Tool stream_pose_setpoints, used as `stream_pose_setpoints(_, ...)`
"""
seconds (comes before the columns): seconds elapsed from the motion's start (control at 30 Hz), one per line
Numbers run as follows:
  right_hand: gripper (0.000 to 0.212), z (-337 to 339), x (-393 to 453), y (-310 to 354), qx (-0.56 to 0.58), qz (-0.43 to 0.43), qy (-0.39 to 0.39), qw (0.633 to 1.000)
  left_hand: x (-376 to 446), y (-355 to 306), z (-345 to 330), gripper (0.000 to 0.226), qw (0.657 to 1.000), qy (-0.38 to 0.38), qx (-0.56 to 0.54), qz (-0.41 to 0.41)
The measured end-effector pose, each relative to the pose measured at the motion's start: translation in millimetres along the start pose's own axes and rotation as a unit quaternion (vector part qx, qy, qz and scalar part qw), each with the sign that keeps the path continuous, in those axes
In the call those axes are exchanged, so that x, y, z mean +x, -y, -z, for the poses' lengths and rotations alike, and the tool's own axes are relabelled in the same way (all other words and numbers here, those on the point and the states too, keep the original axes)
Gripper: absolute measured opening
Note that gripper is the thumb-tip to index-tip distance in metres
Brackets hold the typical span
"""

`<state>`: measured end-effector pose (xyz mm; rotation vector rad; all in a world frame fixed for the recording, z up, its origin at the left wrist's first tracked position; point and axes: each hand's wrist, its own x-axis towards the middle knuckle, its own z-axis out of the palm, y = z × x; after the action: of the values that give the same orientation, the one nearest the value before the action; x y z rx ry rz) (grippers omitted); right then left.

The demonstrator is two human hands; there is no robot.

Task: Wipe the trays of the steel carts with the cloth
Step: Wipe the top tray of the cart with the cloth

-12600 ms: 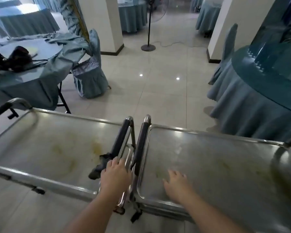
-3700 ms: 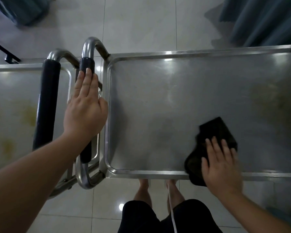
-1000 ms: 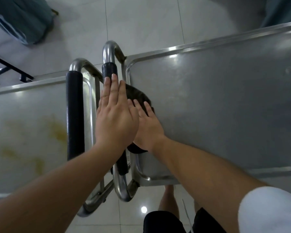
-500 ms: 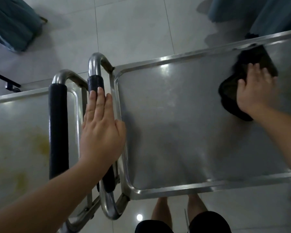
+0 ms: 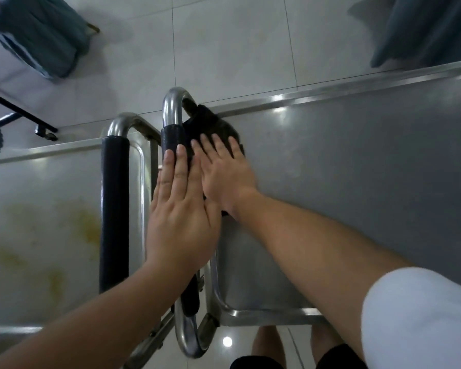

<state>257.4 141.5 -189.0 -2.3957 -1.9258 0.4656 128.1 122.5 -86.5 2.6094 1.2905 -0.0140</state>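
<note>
Two steel carts stand side by side below me. The right cart's tray (image 5: 357,182) is grey and smooth. The left cart's tray (image 5: 37,222) carries yellowish stains. My right hand (image 5: 224,171) presses flat, fingers straight, on a black cloth (image 5: 210,126) in the far left corner of the right tray. My left hand (image 5: 181,211) rests flat on the right cart's black-padded handle (image 5: 172,137), its fingers straight and partly overlapping my right hand.
The left cart's padded handle (image 5: 115,209) runs parallel just left of my left hand. A covered chair (image 5: 40,35) stands at the top left, a draped table's cloth (image 5: 431,27) at the top right. Tiled floor (image 5: 237,49) lies beyond the carts.
My right hand has slid the cloth from the tray's far right area back to its far left corner, beside the handle. My left hand stays on the handle.
</note>
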Motion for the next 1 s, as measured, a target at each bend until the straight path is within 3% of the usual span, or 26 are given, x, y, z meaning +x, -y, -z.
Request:
stream_pose_setpoints(0.13,0.063,-0.3,-0.3,-17.6,-0.031,0.143,0.035,0.989,0.4,-3.0,0.6,0.072,1.000,-0.002,-0.006,0.005)
stream_pose_setpoints(0.2,0.061,4.7,2.8,-50.7,-0.032,0.123,0.030,0.991,0.1,-2.3,1.3,0.074,1.000,-0.002,-0.006,0.002)
stream_pose_setpoints(0.33,0.062,25.5,-2.9,-158.9,-0.002,-0.071,-0.028,0.997,-0.7,-0.6,2.3,0.073,1.000,0.005,-0.006,0.004)
stream_pose_setpoints(0.43,0.069,40.5,-25.9,-255.9,0.018,-0.216,-0.059,0.975,-1.0,-0.6,1.6,0.072,1.000,0.008,-0.007,0.004)
stream_pose_setpoints(0.6,0.070,49.8,-65.3,-359.5,0.044,-0.449,-0.090,0.888,-1.9,0.5,-0.1,0.071,1.000,0.002,-0.011,0.010)
stream_pose_setpoints(0.7,0.066,50.2,-37.9,-337.0,0.081,-0.571,-0.118,0.808,-2.0,1.0,-0.7,0.072,1.000,0.003,-0.011,0.012)
stream_pose_setpoints(0.73,0.066,50.1,-25.7,-319.9,0.090,-0.582,-0.121,0.799,-1.8,1.0,-0.5,0.072,1.000,0.004,-0.010,0.014)
stream_pose_setpoints(0.77,0.066,48.9,-13.9,-299.1,0.093,-0.568,-0.121,0.809,-1.6,1.2,-0.3,0.072,1.000,0.005,-0.009,0.015)
stream_pose_setpoints(0.9,0.067,38.8,24.2,-195.3,0.081,-0.404,-0.106,0.905,-1.1,0.9,2.0,0.073,1.000,0.002,-0.007,0.016)
stream_pose_setpoints(1.0,0.067,31.5,47.5,-114.1,0.076,-0.304,-0.074,0.947,0.0,-2.1,2.6,0.073,1.000,-0.001,-0.004,0.018)
